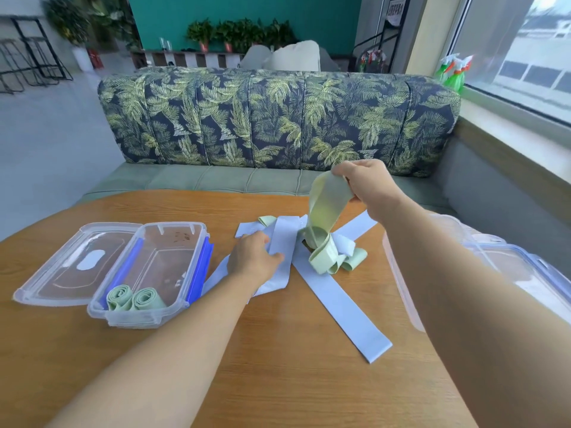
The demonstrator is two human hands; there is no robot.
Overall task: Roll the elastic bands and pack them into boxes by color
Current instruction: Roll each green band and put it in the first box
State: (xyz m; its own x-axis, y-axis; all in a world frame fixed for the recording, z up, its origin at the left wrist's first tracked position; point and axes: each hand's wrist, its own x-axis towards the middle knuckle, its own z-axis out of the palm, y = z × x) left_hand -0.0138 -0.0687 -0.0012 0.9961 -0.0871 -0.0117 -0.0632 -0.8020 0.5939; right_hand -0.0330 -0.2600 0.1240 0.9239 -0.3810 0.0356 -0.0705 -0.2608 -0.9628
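The job is early on. Two green rolls (133,299) lie side by side at the near end of the left box (173,264), whose lid (77,264) lies flat just beside it. No blue roll shows anywhere. The right box (513,267) sits at the counter's (293,381) right edge, largely behind the right forearm, so I cannot tell what is in it.

The right hand (367,183) pinches one end of a green band (324,208) and holds it up over the counter. The band's lower part trails down into a loose green tangle (332,259) on top of the blue bands (340,304). The left hand (253,254) rests on the blue bands just left of the tangle, seemingly pinning them. Whether its fingers grip one, I cannot tell.

Still to do, by my reading: free and roll the lifted band, roll any other green bands in the tangle, and put them with the first two. Then roll every blue band, all still flat and crossed, and pack them in the other box.
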